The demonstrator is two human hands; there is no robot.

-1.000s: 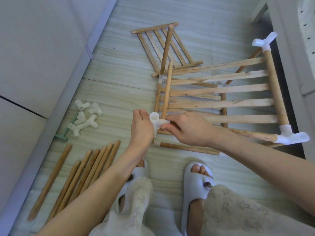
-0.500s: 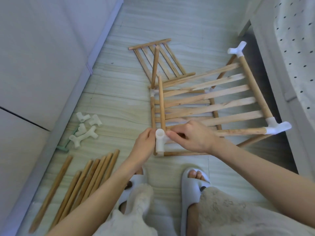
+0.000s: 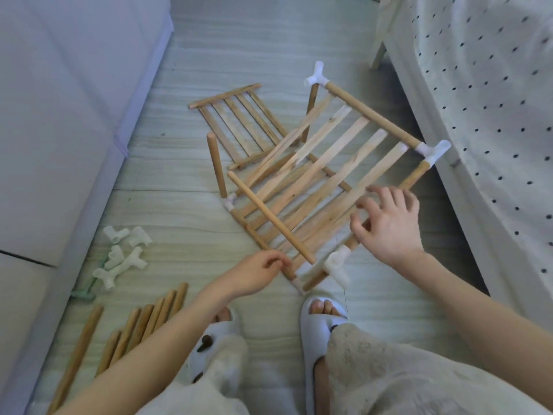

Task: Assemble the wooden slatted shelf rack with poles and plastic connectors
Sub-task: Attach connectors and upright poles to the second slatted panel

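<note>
the half-built rack [image 3: 323, 181] lies tilted on the floor [image 3: 179, 211] by the feet. the left hand [image 3: 257, 272] pinches its near pole to steady it; the right hand [image 3: 389, 226] hovers, fingers spread, above the near white connector [image 3: 336, 262].

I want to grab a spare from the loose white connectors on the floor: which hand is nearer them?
Left. The left hand is just right of the connectors; the right hand is beyond it, over the rack.

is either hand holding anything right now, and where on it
The left hand pinches the rack's lower pole at its near end, beside the corner connector. The right hand is open above the slats, holding nothing.
</note>
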